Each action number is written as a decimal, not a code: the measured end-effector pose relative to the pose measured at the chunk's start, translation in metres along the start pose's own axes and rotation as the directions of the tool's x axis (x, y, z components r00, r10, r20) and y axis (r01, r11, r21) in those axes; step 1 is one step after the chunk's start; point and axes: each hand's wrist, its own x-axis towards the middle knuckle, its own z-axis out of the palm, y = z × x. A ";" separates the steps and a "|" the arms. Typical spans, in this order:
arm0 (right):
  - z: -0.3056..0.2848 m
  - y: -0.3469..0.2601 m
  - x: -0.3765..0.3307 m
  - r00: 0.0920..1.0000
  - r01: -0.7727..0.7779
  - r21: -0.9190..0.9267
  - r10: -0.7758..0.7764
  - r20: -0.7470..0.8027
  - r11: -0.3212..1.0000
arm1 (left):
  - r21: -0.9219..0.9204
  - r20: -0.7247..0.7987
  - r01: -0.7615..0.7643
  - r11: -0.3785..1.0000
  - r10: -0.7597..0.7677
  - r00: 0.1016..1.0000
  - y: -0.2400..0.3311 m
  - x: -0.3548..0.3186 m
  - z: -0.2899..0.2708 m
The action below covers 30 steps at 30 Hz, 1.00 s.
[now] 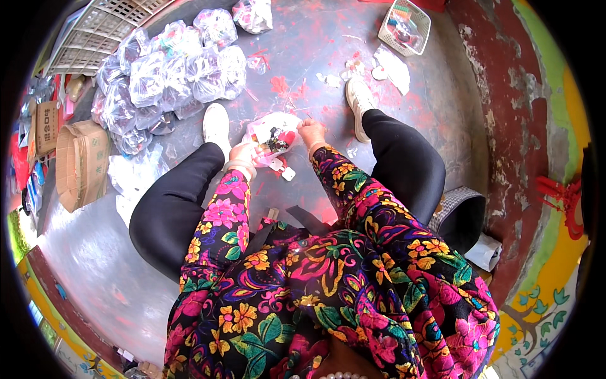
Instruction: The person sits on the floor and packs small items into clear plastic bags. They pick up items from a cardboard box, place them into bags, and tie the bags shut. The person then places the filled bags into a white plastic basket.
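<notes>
Between my two hands hangs a clear plastic bag [259,128], its mouth spread, with small black and red things inside that are too small to name. My left hand [245,153] is closed on the bag's near left edge. At the bag's right edge, my right hand [312,132] pinches the plastic with fingers together. Just below the bag, by my left hand, is a small white tag-like piece [288,174]; whether it is fixed to anything cannot be told.
Filled, knotted clear bags [170,76] are heaped at the far left, near a plastic crate [104,35]. An open cardboard box [82,165] stands at left. A white basket [406,28] sits far right, with crumpled white plastic [392,68] nearby. A dark container [464,218] is beside my right leg.
</notes>
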 end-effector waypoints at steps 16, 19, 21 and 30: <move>-0.015 -0.043 -0.019 0.841 0.537 -0.843 -0.087 0.534 0.013 | -0.028 -0.018 0.006 1.000 -0.007 1.000 -0.003 0.006 -0.004; -0.008 -0.010 0.020 0.813 0.573 -0.820 -0.145 0.565 0.016 | 0.015 -0.052 -0.001 1.000 0.002 0.999 0.001 0.007 -0.004; -0.015 -0.019 0.021 0.707 0.702 -0.711 -0.157 0.690 0.036 | 0.014 -0.095 -0.016 1.000 0.017 0.995 -0.002 0.013 -0.010; -0.007 -0.028 -0.023 0.915 0.385 -0.851 -0.029 0.402 0.356 | 0.094 -0.063 -0.027 0.995 0.033 0.997 -0.006 0.011 -0.016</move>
